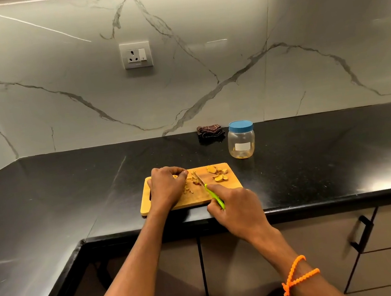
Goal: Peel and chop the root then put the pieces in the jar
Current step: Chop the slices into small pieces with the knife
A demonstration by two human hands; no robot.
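Behind the wooden cutting board (pixel 172 204), at about one o'clock from it, a clear jar (pixel 241 143) stands on the black countertop (pixel 70 189) with its blue lid (pixel 240 126) on and a white label facing us; something yellowish sits at its bottom, too small to name. Just to the jar's left, at eleven o'clock from it, a dark folded cloth (pixel 210 133) lies against the marble wall, where a socket (pixel 136 54) is set higher up.

On the board, the left hand (pixel 167 188) curls down over the root (pixel 175 176), fingertips pinching it, so nearly all of it is hidden. The right hand (pixel 237 208) grips the green handle of a knife (pixel 208 190), forefinger laid along it, the blade angled toward eleven o'clock, its tip among small cut pieces (pixel 190 188) beside the left hand; whether the edge touches the board I cannot tell. At the board's two o'clock corner lie sliced rounds (pixel 219 173), well apart from both hands. An orange beaded band (pixel 298 274) circles the right wrist. Cabinet fronts below are cut off by the frame.
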